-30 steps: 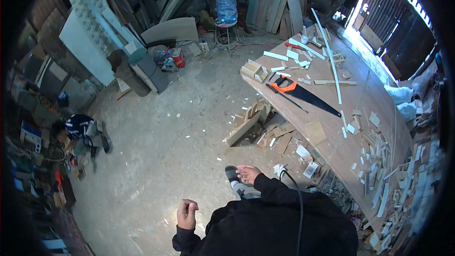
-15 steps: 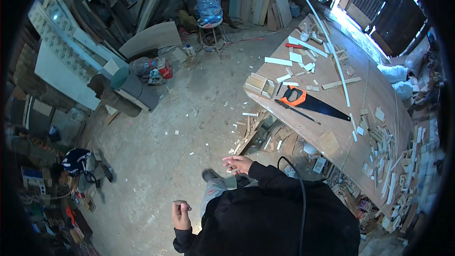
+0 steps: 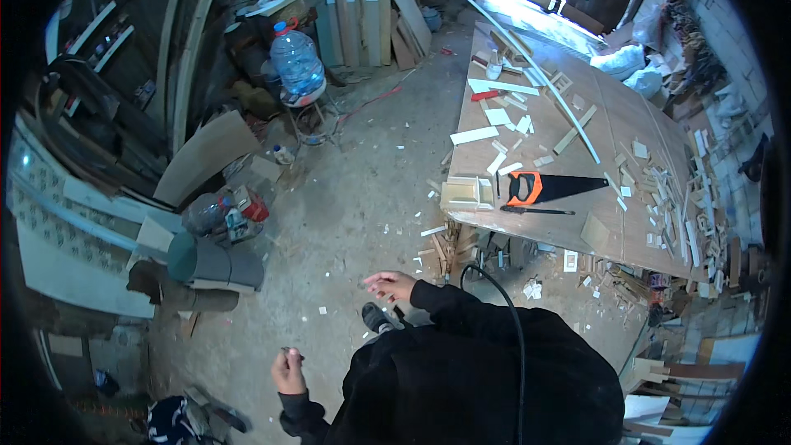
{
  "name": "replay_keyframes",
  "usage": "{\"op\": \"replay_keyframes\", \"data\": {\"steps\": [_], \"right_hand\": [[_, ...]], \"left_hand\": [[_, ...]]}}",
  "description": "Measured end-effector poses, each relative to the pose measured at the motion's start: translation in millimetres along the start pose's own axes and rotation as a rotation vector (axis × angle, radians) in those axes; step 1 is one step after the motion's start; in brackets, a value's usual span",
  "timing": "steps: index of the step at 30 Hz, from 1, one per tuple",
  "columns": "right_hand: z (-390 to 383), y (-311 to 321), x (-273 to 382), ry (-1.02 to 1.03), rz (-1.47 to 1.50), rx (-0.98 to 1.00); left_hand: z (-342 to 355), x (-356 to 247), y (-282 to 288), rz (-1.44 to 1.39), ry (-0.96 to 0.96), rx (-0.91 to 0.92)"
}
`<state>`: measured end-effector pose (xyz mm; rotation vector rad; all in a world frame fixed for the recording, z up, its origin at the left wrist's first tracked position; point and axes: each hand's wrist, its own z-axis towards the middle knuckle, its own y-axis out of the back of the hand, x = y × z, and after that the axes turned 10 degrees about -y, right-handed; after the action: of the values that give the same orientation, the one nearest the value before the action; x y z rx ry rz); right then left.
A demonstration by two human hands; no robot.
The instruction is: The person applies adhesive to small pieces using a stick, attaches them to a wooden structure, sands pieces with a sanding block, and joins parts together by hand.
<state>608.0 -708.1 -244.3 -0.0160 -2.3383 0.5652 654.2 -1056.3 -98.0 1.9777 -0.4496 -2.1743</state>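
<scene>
My left hand is held low over the floor with its fingers curled in. A small dark spot shows at its fingertips, too small to make out. In front of my body, my right hand has its fingers stretched forward and apart, with nothing plainly in it. Neither hand touches the workbench. The things nearest my right hand on the bench are a small wooden box at its corner, a handsaw with an orange and black handle, and a thin dark rod-like tool beside the saw.
White and wooden offcuts, a red-handled tool and a long white strip lie on the bench. A water bottle stands on a stool. Rolled sheets are at left. Another person is low at lower left.
The view has turned rightward, and the bench now lies more squarely ahead. Both hands stay raised in front of my body, the right still spread, the left still curled.
</scene>
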Motion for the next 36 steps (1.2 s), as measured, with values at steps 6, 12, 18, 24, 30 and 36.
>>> {"op": "replay_keyframes", "data": {"steps": [6, 12, 18, 24, 30, 36], "right_hand": [[26, -23, 52, 0.13, 0.147, -0.148], [80, 14, 97, 0.218, 0.258, -0.225], [151, 63, 181, 0.284, 0.33, -0.137], [161, 126, 289, 0.364, 0.246, -0.175], [132, 190, 312, 0.461, 0.392, -0.323], [114, 232, 301, 0.623, 0.607, -0.531]], "left_hand": [[180, 16, 20, 0.193, -0.108, 0.277], [296, -1, -62, -0.015, -0.217, 0.565], [385, -10, -138, 0.035, -0.205, 0.782], [506, -23, -184, 0.211, -0.232, 0.883], [588, -58, -279, 0.105, -0.246, 1.026], [640, -62, -386, 0.172, -0.429, 1.471]]}}
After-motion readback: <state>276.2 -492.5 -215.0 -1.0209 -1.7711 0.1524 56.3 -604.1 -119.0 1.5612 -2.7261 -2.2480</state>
